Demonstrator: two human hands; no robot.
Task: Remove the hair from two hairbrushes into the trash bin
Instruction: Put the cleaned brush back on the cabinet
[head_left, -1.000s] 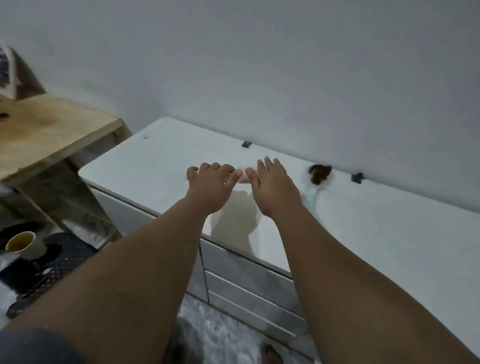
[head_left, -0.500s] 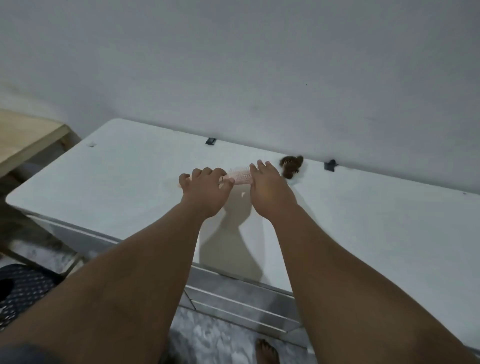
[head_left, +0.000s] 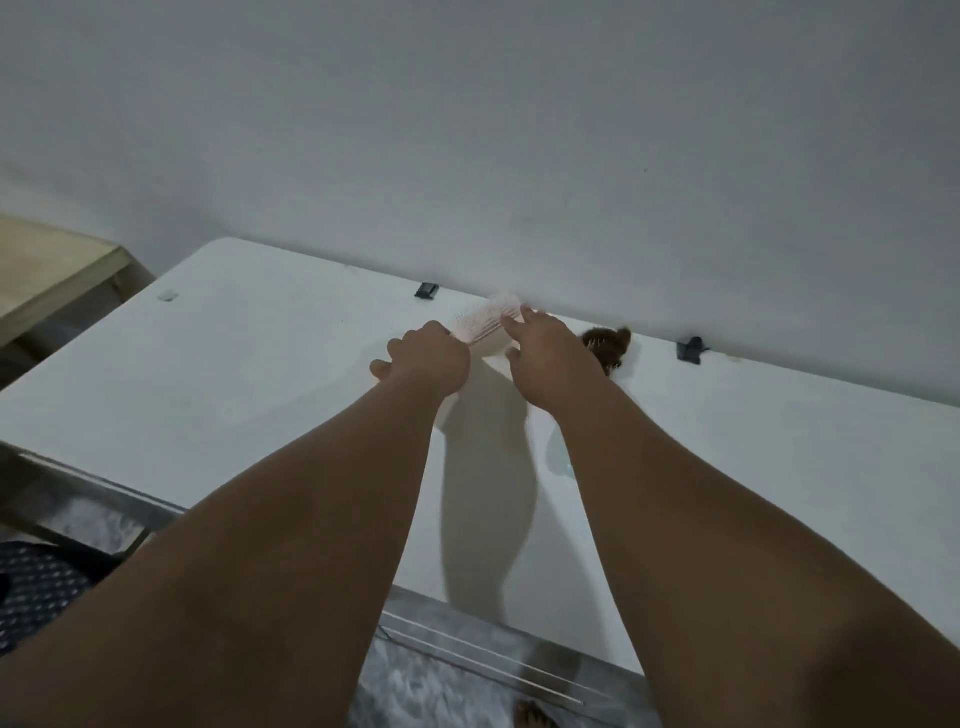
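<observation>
1. Left hand (head_left: 427, 359) grips the pink hairbrush (head_left: 485, 319) over the cabinet top (head_left: 249, 364); right hand (head_left: 551, 358) lays straight fingers on its bristles.
2. Hold firm and pinch any hair at the bristle roots (hair-clogged brush 2 (head_left: 607, 344) lies just beside).

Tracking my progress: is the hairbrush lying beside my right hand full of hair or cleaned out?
Full: brown hair mats the head of the hairbrush, which lies just beyond the right hand.

Wide run of white cabinet top (head_left: 249, 374) leftward; wall (head_left: 467, 156) just behind; hairy brush (head_left: 608, 343) rightward
</observation>
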